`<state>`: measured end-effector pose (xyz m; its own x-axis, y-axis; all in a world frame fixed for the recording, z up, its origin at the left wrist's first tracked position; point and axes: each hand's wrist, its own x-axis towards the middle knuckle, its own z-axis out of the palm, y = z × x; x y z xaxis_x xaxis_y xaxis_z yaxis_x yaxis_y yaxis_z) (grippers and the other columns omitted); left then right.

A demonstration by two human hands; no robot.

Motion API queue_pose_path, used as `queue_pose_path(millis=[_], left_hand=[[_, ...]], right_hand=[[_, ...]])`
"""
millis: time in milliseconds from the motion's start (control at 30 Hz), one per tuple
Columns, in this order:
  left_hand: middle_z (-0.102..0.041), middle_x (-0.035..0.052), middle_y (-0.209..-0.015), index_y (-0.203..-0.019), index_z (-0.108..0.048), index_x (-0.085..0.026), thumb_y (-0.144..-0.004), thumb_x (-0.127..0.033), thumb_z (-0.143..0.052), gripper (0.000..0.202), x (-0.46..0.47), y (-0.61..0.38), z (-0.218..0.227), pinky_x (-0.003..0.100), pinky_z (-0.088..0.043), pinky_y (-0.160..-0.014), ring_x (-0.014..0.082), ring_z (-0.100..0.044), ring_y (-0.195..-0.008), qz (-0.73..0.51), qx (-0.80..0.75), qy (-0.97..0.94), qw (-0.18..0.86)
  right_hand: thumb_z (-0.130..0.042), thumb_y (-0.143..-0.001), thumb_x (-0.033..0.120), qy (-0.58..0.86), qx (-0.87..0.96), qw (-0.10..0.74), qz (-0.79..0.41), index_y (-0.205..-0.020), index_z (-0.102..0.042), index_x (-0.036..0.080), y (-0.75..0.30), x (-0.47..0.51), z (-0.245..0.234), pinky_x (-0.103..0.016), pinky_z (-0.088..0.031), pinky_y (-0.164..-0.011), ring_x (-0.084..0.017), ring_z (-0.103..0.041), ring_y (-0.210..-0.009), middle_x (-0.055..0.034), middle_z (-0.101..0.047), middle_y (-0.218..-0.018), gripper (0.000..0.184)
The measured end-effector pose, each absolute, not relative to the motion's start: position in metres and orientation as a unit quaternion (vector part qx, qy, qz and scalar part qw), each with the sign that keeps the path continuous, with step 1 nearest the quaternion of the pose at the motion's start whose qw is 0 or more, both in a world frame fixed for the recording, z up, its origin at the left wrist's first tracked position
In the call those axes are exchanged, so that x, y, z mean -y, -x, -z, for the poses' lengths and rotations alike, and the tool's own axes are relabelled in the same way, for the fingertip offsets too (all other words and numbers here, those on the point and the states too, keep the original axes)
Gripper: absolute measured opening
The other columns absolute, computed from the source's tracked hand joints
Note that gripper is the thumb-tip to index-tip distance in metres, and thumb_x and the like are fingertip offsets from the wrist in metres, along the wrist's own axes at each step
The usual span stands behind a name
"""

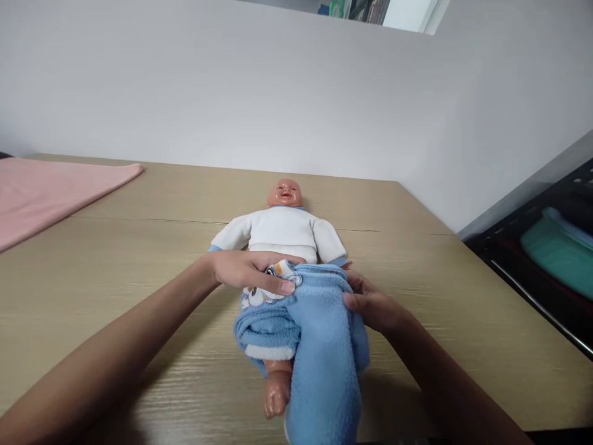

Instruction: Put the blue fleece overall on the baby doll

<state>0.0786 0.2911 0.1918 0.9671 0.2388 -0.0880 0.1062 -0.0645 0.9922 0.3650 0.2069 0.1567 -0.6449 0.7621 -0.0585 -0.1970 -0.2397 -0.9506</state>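
Observation:
A baby doll (285, 194) lies on its back on the wooden table, its head toward the wall. It wears a white long-sleeved top (283, 228) with blue cuffs. Light blue fleece trousers (327, 346) with a printed patch cover its lower body; one bare foot sticks out of a bunched leg with a white hem, while the other leg hangs long and hides its foot. My left hand (254, 272) pinches the waistband at the middle, thumb on top. My right hand (370, 303) grips the trousers at the right side of the waist, its fingers partly hidden behind the cloth.
A pink cloth (55, 191) lies on the table (152, 266) at the left. To the right stands a black rack (509, 253) with a green item (556, 250) in it. A white wall (231, 93) rises behind the table.

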Motion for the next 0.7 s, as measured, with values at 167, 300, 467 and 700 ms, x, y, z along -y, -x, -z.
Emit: queue_pose_path(millis=[167,300,467,700], left_hand=[[-0.079,0.0054,-0.138,-0.151,-0.069,-0.028,-0.104,-0.064,-0.078,0.06,-0.29,-0.077,-0.181,0.035,-0.055,-0.115,0.0273,-0.069,-0.134,-0.074,-0.161,-0.708,0.683],[-0.08,0.0027,-0.134,-0.146,-0.072,-0.03,-0.102,-0.066,-0.078,0.057,-0.289,-0.079,-0.177,0.032,-0.057,-0.107,0.0246,-0.073,-0.123,-0.092,-0.229,-0.698,0.672],[-0.079,0.0013,-0.109,-0.127,-0.079,-0.026,-0.082,-0.057,-0.101,0.059,-0.291,-0.085,-0.183,0.028,-0.062,-0.087,0.0216,-0.073,-0.098,-0.031,-0.126,-0.705,0.697],[-0.079,-0.0003,-0.087,-0.097,-0.083,-0.022,-0.083,-0.045,-0.101,0.032,-0.293,-0.084,-0.179,0.026,-0.064,-0.075,0.019,-0.071,-0.077,0.043,-0.075,-0.706,0.703]], right_hand=[[-0.085,-0.097,0.064,0.324,0.524,0.302,-0.728,-0.141,-0.074,0.027,-0.36,-0.203,-0.166,-0.029,-0.057,-0.097,-0.018,-0.071,-0.104,-0.0039,-0.078,-0.119,0.059],[-0.092,-0.087,0.069,0.305,0.606,0.166,-0.716,-0.124,-0.079,0.017,-0.372,-0.206,-0.175,-0.026,-0.057,-0.078,-0.018,-0.068,-0.092,-0.0042,-0.075,-0.107,0.065],[-0.096,-0.082,0.065,0.265,0.629,0.175,-0.71,-0.085,-0.071,0.017,-0.377,-0.207,-0.171,-0.021,-0.045,-0.059,-0.011,-0.051,-0.065,0.0036,-0.056,-0.073,0.055],[-0.093,-0.085,0.068,0.27,0.602,0.247,-0.709,-0.107,-0.077,0.017,-0.369,-0.204,-0.17,-0.022,-0.047,-0.062,-0.012,-0.055,-0.072,0.0009,-0.061,-0.084,0.057]])
